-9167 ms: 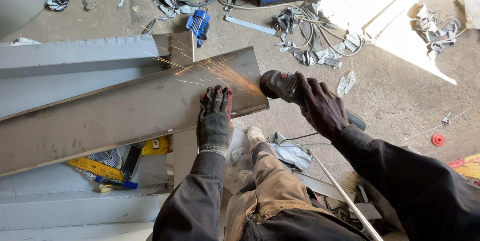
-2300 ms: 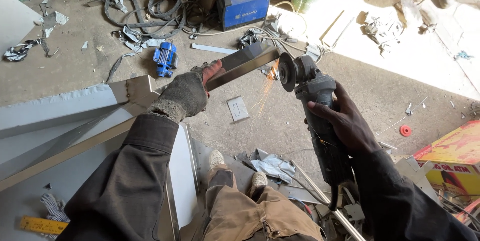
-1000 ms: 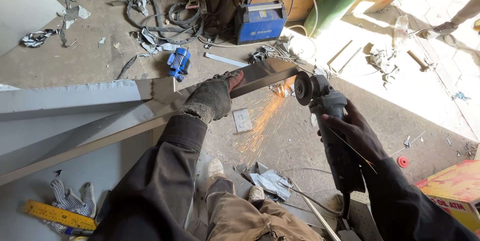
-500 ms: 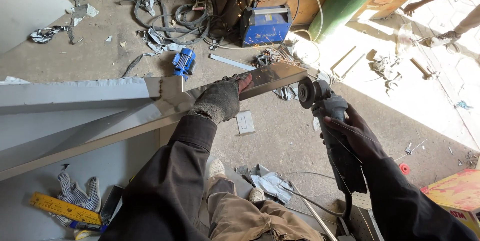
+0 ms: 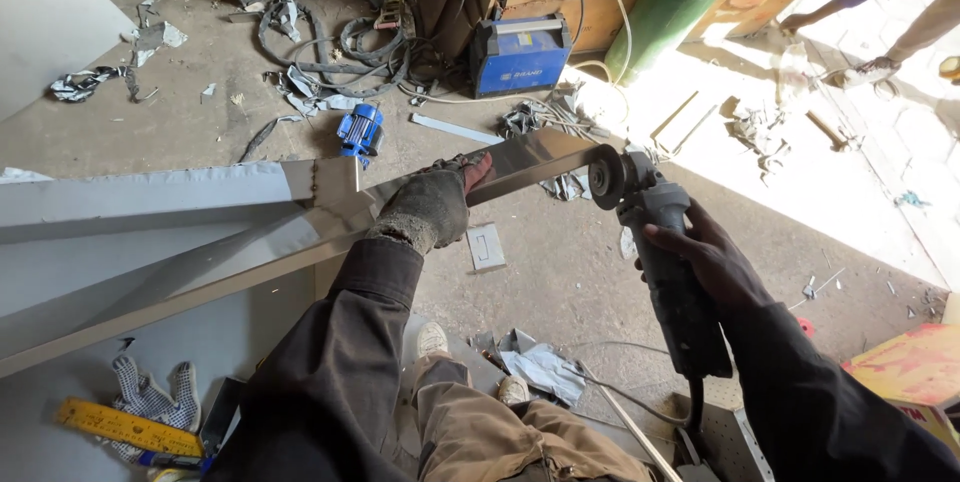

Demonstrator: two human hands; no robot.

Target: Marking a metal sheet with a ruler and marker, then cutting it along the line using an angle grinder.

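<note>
The long metal strip [image 5: 300, 242] runs on a slant, low at the near left and rising to the far right, where its free end juts out over the bare concrete floor [image 5: 560, 282]. The left hand [image 5: 432, 204], in a worn work glove, is wrapped around the strip close to that free end, fingers curled over its top edge. The grinding disc [image 5: 603, 177] of the angle grinder [image 5: 665, 262] sits right at the tip of the strip; whether it is touching the metal I can't quite tell from here. The right hand [image 5: 710, 257] is bare and closed around the grinder's dark body, disc pointing up and away from the person.

Behind the strip, to the left, lie flat grey metal panels [image 5: 150, 202], their edges running close alongside it. Beyond the tip there is open floor out toward the sunlit patch. A blue welding machine [image 5: 518, 54] stands farther back with cables [image 5: 340, 47] coiled beside it, and a small blue motor [image 5: 360, 130] sits near the panels. A yellow ruler [image 5: 115, 427] and a spare glove [image 5: 150, 392] lie at the near left.
</note>
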